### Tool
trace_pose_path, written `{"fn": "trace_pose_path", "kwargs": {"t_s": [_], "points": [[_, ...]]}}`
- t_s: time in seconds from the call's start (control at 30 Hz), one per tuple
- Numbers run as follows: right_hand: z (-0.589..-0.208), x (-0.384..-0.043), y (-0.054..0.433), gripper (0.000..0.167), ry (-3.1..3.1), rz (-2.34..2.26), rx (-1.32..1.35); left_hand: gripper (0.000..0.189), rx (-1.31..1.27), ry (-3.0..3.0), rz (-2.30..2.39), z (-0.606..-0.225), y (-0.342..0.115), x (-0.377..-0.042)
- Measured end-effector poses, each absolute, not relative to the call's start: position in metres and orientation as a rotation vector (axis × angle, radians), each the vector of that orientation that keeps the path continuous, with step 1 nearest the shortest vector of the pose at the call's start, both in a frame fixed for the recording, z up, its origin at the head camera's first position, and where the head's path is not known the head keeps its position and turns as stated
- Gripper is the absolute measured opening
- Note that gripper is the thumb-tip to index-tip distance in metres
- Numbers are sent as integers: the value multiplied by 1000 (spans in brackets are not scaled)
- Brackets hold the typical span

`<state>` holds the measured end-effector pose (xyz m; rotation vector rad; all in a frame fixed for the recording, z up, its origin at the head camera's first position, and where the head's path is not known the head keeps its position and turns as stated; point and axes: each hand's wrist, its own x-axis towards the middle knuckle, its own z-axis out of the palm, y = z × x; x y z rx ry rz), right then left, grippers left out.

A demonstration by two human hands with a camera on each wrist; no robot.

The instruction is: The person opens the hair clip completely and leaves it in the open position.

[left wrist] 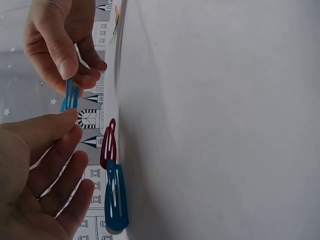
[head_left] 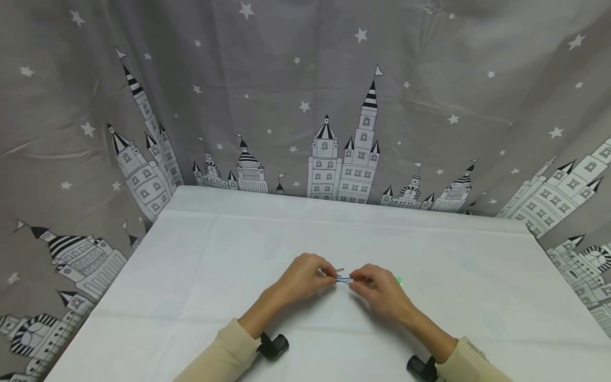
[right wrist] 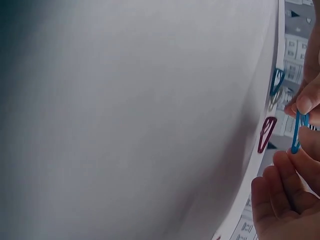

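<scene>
Between my two hands is a blue snap hair clip (head_left: pixel 343 279), held just above the white table. My left hand (head_left: pixel 305 278) pinches one end between thumb and forefinger; its other fingers are loosely bent in the left wrist view. The opposite end is pinched by my right hand (head_left: pixel 382 292). In the left wrist view the held clip (left wrist: pixel 70 97) shows narrow strips with gaps between them; fingertips cover both ends. Beyond the hands lie a dark red hair clip (left wrist: pixel 108 146) and another blue hair clip (left wrist: pixel 116 197).
A pale hair clip (right wrist: pixel 275 99) lies beside the blue one in the right wrist view. Something bright green (head_left: pixel 399 280) shows behind the right hand. A grey curtain (head_left: pixel 286 79) printed with castles hangs along the far edge of the white table (head_left: pixel 215 254).
</scene>
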<state>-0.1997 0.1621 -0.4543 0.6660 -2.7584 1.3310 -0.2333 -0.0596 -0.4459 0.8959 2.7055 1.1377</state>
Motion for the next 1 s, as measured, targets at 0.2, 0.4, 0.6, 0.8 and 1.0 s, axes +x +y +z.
{"fn": "trace_pose_path", "kwargs": {"t_s": [0.2,0.4,0.6,0.8,1.0], "points": [[-457,-195,159,15,-2764,1308,750,5,955,2746,1058,-446,-64,-223],[-459,-191,157,16,-2777,1260,753,6,977,2772,1022,-448,-64,-216],[-461,-187,156,14,-2788,1222,735,5,938,2771,1016,-449,-63,-210],[-461,-185,159,14,-2790,1203,743,4,908,2787,999,-448,-62,-205],[-462,-183,161,14,-2791,1179,780,4,896,2798,995,-449,-61,-200]]}}
